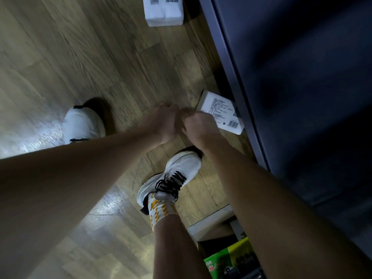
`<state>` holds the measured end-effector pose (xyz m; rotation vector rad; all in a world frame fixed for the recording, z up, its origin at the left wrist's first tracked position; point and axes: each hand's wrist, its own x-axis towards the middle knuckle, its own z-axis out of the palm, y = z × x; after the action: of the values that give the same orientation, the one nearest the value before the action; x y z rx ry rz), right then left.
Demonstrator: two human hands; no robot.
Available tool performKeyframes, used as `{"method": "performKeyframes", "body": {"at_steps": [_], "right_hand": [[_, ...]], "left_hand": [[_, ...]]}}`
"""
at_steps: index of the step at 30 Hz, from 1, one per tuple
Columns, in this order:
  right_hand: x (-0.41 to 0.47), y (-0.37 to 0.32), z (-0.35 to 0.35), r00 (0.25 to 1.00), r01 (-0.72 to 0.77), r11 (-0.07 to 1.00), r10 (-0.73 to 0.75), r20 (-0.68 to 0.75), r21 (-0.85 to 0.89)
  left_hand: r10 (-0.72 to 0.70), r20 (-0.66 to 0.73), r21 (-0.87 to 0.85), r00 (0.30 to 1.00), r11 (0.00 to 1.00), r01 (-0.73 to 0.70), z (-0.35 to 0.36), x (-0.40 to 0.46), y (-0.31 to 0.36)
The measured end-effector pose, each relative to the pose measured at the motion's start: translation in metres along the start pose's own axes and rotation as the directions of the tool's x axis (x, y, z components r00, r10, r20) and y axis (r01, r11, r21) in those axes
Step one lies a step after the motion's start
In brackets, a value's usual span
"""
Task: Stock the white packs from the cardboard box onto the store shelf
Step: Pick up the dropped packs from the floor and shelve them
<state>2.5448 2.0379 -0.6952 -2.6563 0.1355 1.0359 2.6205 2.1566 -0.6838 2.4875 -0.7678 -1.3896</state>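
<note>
Down near the wood-grain plank floor (pixel 80 47), both bare arms reach together. The right hand (pixel 198 125) is curled at the near edge of a white rectangular pack with a printed barcode label (pixel 221 112); whether it grips is unclear. The left hand (pixel 165 121), at nine o'clock, is loosely closed, touching it. Another white wrapped pack (pixel 164 12) lies at twelve o'clock beside the dark grey shelf base (pixel 251 117).

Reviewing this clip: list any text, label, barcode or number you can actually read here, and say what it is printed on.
Nothing can be read as words.
Near white pack: lines of print and a barcode, too small and blurred.
Far white pack: barcode and dark print, cut off and blurred.
Green and yellow packaging: red lettering, illegible.
</note>
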Motion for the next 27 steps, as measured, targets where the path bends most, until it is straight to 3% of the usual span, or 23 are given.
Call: {"method": "performKeyframes", "body": {"at_steps": [3,8,17,22,27], "right_hand": [[-0.005,-0.01,0.005,0.99,-0.048,0.986,0.068,-0.125,0.158],[-0.005,0.017,0.017,0.933,-0.236,0.971,0.213,-0.289,-0.047],[0.024,0.013,0.026,0.943,-0.333,0.931,0.329,-0.054,-0.148],[0.003,-0.032,0.001,0.962,-0.259,0.963,0.264,-0.065,0.078],[-0.045,-0.069,-0.073,0.925,-0.338,0.867,0.378,-0.041,0.365]], "left_hand": [[-0.045,0.015,0.007,0.999,0.999,0.045,-0.006,-0.002,-0.009],[-0.058,0.026,-0.009,0.998,0.998,0.058,-0.008,0.003,-0.023],[-0.012,0.027,-0.076,1.0,0.997,0.014,-0.01,0.008,-0.037],[-0.051,0.052,-0.009,0.997,0.999,0.052,-0.037,-0.029,-0.051],[-0.061,0.066,0.015,0.996,0.998,0.06,-0.098,-0.082,-0.046]]}}
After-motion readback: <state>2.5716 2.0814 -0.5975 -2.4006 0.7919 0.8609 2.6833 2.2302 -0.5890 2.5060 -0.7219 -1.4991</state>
